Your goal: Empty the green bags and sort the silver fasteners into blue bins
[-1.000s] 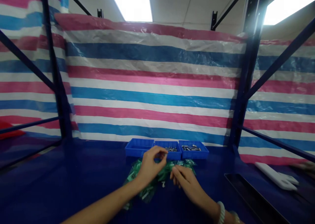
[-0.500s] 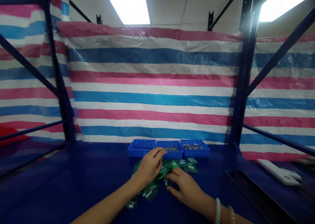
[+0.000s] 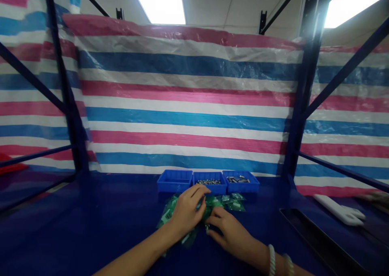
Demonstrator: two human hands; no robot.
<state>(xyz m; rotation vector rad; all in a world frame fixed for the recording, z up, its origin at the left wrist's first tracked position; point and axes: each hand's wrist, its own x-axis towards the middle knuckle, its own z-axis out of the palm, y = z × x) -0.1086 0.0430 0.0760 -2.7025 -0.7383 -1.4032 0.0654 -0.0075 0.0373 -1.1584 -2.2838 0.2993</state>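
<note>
**—** What's happening at the hands in the head view?

**—** The left hand (image 3: pixel 189 209) and the right hand (image 3: pixel 228 228) both work low over a heap of green plastic packets (image 3: pixel 170 209). The heap lies on a dark blue shelf (image 3: pixel 91 223), just in front of a row of trays.

**—** How do the fingers stand?

**—** The left fingers (image 3: pixel 199 191) curl in narrow, their tips drawn together near the front of the middle tray. I can't tell whether they pinch anything. The right fingers (image 3: pixel 214 231) sit a little wider, bent down at the packets just beside a small metal part (image 3: pixel 207 228). I can't tell whether they hold it.

**—** And the trays?

**—** Three blue plastic trays stand side by side, touching. The middle tray (image 3: pixel 209 189) holds a small heap of tiny metal pieces, and the right tray (image 3: pixel 241 187) holds larger metal pieces. The left tray (image 3: pixel 174 182) sits just past the left hand.

**—** What's around them?

**—** Two bracelets (image 3: pixel 271 260) circle the right wrist. Off to the right on the shelf lie a long black tray (image 3: pixel 313 235) and a white plastic piece (image 3: pixel 337 210). Just beyond that, at the frame's edge, is another person's blurred hand (image 3: pixel 375 199). Behind everything hangs a pink, white and blue striped tarpaulin (image 3: pixel 188 106).
</note>
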